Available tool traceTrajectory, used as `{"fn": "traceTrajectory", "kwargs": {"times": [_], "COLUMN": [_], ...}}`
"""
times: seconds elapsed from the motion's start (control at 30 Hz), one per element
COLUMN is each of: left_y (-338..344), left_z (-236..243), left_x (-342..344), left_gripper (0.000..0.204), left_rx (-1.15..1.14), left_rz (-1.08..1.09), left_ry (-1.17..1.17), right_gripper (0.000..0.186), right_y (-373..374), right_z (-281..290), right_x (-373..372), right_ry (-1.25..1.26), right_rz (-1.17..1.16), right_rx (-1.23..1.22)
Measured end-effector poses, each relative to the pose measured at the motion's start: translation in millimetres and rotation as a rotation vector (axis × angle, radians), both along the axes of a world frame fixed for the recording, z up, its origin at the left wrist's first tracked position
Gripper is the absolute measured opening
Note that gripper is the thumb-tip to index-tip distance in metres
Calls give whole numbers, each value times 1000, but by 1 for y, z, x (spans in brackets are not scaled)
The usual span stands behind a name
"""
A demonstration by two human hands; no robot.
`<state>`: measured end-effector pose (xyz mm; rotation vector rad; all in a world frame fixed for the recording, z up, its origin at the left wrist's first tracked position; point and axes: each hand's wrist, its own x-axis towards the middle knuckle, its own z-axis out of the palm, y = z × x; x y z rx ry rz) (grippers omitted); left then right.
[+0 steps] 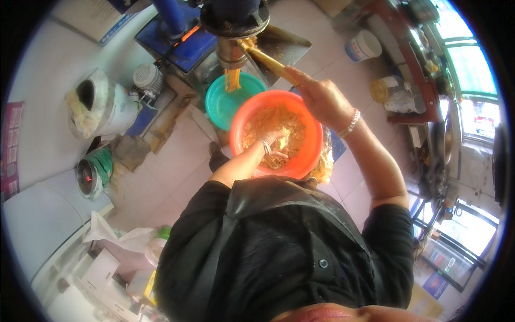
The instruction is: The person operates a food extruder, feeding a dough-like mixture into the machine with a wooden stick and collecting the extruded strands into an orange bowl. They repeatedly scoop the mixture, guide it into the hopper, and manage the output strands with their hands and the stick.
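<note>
My left hand [274, 140] is down in an orange plastic bowl [313, 124] of crumbly yellowish mixture [279, 115], its fingers partly buried, so I cannot tell if they grip any. My right hand [316, 96] is closed around a long yellow wooden stick [272, 63], whose far end reaches to the opening beside the metal barrel [228, 51] of a blue machine [225, 11]. Orange strands [232, 79] hang from the barrel over a turquoise basin [217, 102], which stands just behind the orange bowl.
A metal tray [298, 43] is beside the machine. A grey motor [145, 78] and a white drum [115, 107] stand at the left. White buckets [362, 45] and containers line a reddish shelf unit [424, 94] at the right. Tiled floor [351, 177] surrounds me.
</note>
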<state>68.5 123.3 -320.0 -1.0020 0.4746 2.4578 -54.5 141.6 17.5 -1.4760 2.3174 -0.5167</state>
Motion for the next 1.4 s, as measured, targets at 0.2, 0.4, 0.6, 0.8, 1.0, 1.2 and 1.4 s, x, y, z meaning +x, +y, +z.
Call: {"fn": "traceTrajectory", "kwargs": {"times": [0.2, 0.4, 0.6, 0.8, 1.0, 1.2, 1.4], "left_y": [16, 13, 14, 29, 15, 16, 15], "left_z": [-48, -22, -19, -57, 10, -1, -13], "left_x": [0, -6, -9, -16, -8, -4, -9], "left_gripper": [20, 7, 7, 16, 24, 25, 16], "left_rx": [-208, -424, -475, -471, -269, -55, -219], "left_rz": [61, 26, -3, 89, 55, 164, 36], "left_ry": [166, 55, 135, 257, 123, 146, 157], "right_gripper": [48, 42, 41, 42, 42, 46, 46], "right_y": [-11, -15, -16, -20, -18, -22, -16], "right_z": [0, -7, -11, -11, -11, -15, -16], "right_x": [3, 0, -5, -7, -12, -15, -19], "right_ry": [15, -4, 4, 11, 12, 56, 78], "right_rz": [-4, -29, -25, -4, -11, 68, 45], "right_rx": [66, 19, 5, -12, -13, -107, -122]}}
